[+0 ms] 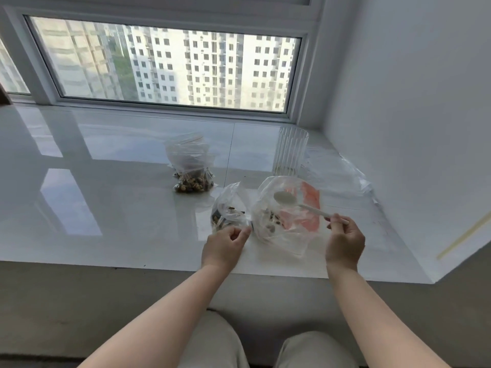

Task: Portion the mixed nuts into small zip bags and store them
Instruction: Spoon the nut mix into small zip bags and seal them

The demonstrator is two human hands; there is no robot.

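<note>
A crinkled clear large bag (287, 216) with orange-red print lies open on the glossy white surface (119, 187), a few dark mixed nuts (272, 217) in its bottom. The right hand (345, 241) pinches the thin handle of a white plastic spoon (285, 197), whose oval bowl sits inside the bag's mouth. Just left, the left hand (225, 245) pinches the edge of a small zip bag (229, 208) partly filled with nuts. Farther left, filled small bags (191, 168) lie piled. A ribbed clear cup (291, 152) stands beyond, beside loose plastic bags (337, 171).
</note>
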